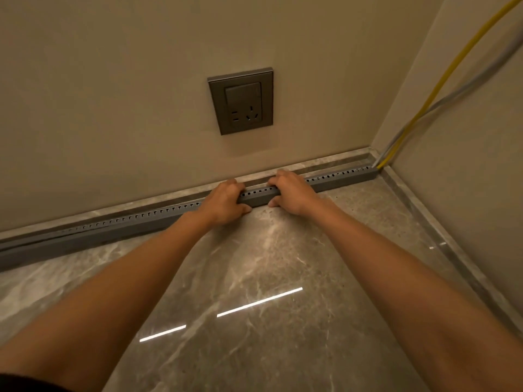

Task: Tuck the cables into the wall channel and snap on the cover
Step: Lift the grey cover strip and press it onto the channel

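Observation:
A long grey cable channel [119,230] with a row of small slots along its top lies on the floor against the skirting, from the left edge to the right corner. My left hand [223,203] and my right hand [291,193] grip it side by side near its middle, fingers over the top, thumbs on the front face. A yellow cable [441,83] and a grey cable [464,83] come down the right wall and enter the channel's end in the corner. At the far left the channel's top piece looks slightly raised.
A grey socket plate [242,101] with a switch is set in the beige wall above my hands. The floor [268,278] is glossy grey marble tile with light reflections. A marble skirting [334,162] runs along both walls into the corner.

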The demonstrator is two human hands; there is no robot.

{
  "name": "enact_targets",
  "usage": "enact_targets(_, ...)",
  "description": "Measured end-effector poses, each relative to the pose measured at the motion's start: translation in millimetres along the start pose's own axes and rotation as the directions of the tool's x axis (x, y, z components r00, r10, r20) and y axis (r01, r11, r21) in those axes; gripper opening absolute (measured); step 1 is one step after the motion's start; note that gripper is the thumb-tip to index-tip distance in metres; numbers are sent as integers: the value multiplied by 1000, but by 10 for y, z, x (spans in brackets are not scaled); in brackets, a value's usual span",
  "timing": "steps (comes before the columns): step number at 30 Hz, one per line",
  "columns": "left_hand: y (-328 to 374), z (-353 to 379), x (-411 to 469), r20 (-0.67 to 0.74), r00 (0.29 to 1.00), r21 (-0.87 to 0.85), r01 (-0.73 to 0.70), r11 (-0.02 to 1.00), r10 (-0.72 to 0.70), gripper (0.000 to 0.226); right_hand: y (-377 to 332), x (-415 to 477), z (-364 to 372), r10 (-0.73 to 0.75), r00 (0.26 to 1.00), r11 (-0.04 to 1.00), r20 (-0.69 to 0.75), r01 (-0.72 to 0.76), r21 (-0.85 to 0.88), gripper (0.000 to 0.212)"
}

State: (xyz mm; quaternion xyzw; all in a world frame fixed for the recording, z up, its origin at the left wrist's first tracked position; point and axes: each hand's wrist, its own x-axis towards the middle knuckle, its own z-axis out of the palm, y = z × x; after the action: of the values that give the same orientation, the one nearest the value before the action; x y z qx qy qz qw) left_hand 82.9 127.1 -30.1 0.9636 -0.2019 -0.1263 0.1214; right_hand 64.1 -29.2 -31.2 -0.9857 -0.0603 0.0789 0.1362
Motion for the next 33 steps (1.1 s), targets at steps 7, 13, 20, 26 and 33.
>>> enact_targets(7,-497,-150,-245,-2,997,-88,82,993,-82,37,-413,37,63,50,999,999,2,-50,-1,43)
enact_targets(13,-524,-140,-305,-31,997,32,76,997,-75,36,-662,111,172,35,999,999,9,-35,20,47)
enact_targets(20,-482,-128,-294,-57,998,148,36,988,-28,32,-697,126,164,70,998,998,-3,-70,6,46)
enact_targets(26,-569,-147,-302,-39,998,42,42,998,-41,34,-780,140,86,167,985,984,52,-170,48,47)
enact_targets(33,-1081,-294,-575,-2,994,-60,111,992,-112,39,-1192,190,161,170,982,979,84,-178,96,37)
